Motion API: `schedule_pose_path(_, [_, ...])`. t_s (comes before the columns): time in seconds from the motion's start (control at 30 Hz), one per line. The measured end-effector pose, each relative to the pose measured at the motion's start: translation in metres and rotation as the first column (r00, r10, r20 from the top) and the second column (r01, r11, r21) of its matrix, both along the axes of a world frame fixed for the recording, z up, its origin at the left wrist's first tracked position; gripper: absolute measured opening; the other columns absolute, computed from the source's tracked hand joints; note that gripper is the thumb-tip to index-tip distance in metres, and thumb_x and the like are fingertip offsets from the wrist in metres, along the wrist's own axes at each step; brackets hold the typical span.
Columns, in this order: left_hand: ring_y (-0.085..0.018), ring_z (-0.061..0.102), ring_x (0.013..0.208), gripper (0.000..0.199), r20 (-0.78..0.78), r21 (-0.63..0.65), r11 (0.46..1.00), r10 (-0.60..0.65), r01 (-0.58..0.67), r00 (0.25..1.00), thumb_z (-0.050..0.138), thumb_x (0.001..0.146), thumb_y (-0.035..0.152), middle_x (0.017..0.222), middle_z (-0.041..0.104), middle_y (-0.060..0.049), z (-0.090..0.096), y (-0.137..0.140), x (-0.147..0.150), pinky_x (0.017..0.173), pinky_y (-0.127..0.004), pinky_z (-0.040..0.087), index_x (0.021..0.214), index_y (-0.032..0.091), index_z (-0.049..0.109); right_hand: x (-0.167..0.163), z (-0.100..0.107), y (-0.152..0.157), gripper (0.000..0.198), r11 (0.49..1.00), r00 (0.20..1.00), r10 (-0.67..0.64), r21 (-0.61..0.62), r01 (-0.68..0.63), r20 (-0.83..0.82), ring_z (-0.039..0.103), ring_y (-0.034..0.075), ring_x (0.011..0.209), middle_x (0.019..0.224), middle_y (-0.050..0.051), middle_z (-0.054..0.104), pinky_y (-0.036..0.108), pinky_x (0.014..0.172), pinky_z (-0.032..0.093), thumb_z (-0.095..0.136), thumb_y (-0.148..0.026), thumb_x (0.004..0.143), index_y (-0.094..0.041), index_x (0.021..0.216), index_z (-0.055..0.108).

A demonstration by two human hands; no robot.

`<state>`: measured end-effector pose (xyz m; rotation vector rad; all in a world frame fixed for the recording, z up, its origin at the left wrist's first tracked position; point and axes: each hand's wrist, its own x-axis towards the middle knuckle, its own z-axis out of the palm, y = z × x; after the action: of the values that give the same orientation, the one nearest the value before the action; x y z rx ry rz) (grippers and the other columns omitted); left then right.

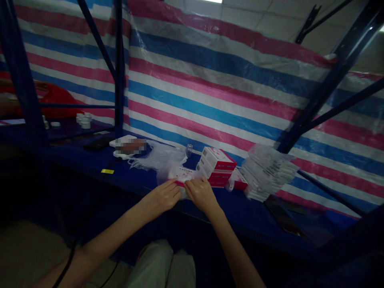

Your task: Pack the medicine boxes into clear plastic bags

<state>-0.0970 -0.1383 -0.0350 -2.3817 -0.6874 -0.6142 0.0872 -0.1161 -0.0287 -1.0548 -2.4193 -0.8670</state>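
A red-and-white box [183, 173] lies at the front edge of the blue shelf, partly wrapped in a clear plastic bag [163, 174]. My left hand [167, 195] is closed on the near left side of the bag, fingers bent. Beside it, my right hand [201, 193] pinches the bag along the box's near edge. The fingertips of both hands almost meet. Just right of my right hand stands a stack of red-and-white boxes [216, 166]. Behind my left hand lies a heap of clear plastic bags [162, 155].
A pile of plastic-wrapped flat packs [267, 172] stands right of the boxes, with a dark phone [283, 216] before it. A small clear bottle [189, 150], a yellow label [107, 171] and white jars [85, 121] lie leftward. Blue metal posts [119, 72] frame the shelf. A person's red sleeve [57, 96] shows far left.
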Motion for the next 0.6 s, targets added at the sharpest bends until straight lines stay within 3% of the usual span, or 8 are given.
schedule_pose_path(0.07, [-0.018, 0.060, 0.070, 0.020, -0.013, -0.170, 0.984, 0.060, -0.061, 0.998, 0.039, 0.089, 0.023, 0.072, 0.061, -0.005, -0.006, -0.004, -0.008, 0.071, -0.032, 0.049, 0.082, 0.013, 0.056, 0.011, -0.004, -0.006, 0.021, 1.000, 1.000, 0.007, 0.012, -0.007, 0.008, 0.052, 0.014, 0.057, 0.058, 0.001, 0.056, 0.028, 0.066, 0.031, 0.040, -0.020, 0.089, -0.017, 0.078, 0.057])
schedule_pose_path(0.13, [-0.020, 0.061, 0.064, 0.025, -0.016, -0.312, 0.927, 0.215, -0.209, 0.977, 0.036, 0.090, 0.028, 0.070, 0.061, -0.006, -0.015, -0.002, -0.021, 0.059, -0.031, 0.047, 0.086, 0.014, 0.056, 0.021, -0.010, -0.012, 0.024, 1.000, 0.999, -0.024, -0.003, 0.024, -0.046, 0.051, 0.013, 0.052, 0.055, 0.001, 0.057, 0.027, 0.064, 0.032, 0.037, -0.020, 0.090, -0.016, 0.082, 0.059])
schedule_pose_path(0.2, [-0.022, 0.062, 0.066, 0.027, 0.001, -0.401, 0.850, 0.374, -0.343, 0.927, 0.030, 0.091, 0.023, 0.074, 0.063, -0.009, -0.023, 0.003, -0.036, 0.058, -0.031, 0.046, 0.094, 0.014, 0.055, 0.030, -0.017, -0.016, 0.024, 0.995, 0.986, -0.086, -0.066, 0.078, -0.143, 0.051, 0.014, 0.050, 0.055, 0.002, 0.059, 0.026, 0.063, 0.032, 0.038, -0.023, 0.090, -0.017, 0.090, 0.061])
schedule_pose_path(0.27, [-0.023, 0.063, 0.070, 0.030, 0.065, -0.486, 0.779, 0.483, -0.395, 0.873, 0.027, 0.091, 0.019, 0.081, 0.064, -0.010, -0.029, 0.009, -0.048, 0.060, -0.032, 0.046, 0.108, 0.015, 0.051, 0.037, -0.025, -0.018, 0.025, 0.983, 0.954, -0.134, -0.156, 0.094, -0.269, 0.052, 0.014, 0.050, 0.058, 0.004, 0.062, 0.026, 0.063, 0.034, 0.042, -0.029, 0.089, -0.018, 0.100, 0.062])
schedule_pose_path(0.4, [-0.022, 0.063, 0.076, 0.037, 0.251, -0.643, 0.722, 0.514, -0.256, 0.820, 0.028, 0.091, 0.025, 0.084, 0.065, -0.007, -0.029, 0.020, -0.052, 0.064, -0.029, 0.043, 0.126, 0.024, 0.040, 0.043, -0.032, -0.017, 0.032, 0.940, 0.878, -0.289, -0.285, 0.185, -0.382, 0.054, 0.015, 0.050, 0.066, 0.006, 0.066, 0.026, 0.058, 0.036, 0.039, -0.036, 0.089, -0.024, 0.109, 0.061])
schedule_pose_path(0.5, [-0.020, 0.062, 0.072, 0.037, 0.377, -0.715, 0.694, 0.488, -0.087, 0.787, 0.031, 0.089, 0.029, 0.078, 0.065, -0.004, -0.023, 0.034, -0.042, 0.063, -0.025, 0.040, 0.124, 0.025, 0.045, 0.042, -0.031, -0.011, 0.035, 0.897, 0.813, -0.401, -0.360, 0.255, -0.422, 0.058, 0.018, 0.053, 0.066, 0.008, 0.066, 0.026, 0.054, 0.037, 0.034, -0.037, 0.090, -0.024, 0.108, 0.062])
schedule_pose_path(0.6, [-0.018, 0.059, 0.064, 0.034, 0.490, -0.737, 0.672, 0.456, 0.073, 0.743, 0.034, 0.087, 0.038, 0.066, 0.061, -0.001, -0.019, 0.057, -0.031, 0.059, -0.024, 0.038, 0.109, 0.022, 0.055, 0.038, -0.031, 0.005, 0.036, 0.869, 0.729, -0.432, -0.463, 0.177, -0.531, 0.062, 0.021, 0.067, 0.076, 0.008, 0.067, 0.027, 0.059, 0.041, 0.033, -0.037, 0.089, -0.024, 0.107, 0.061])
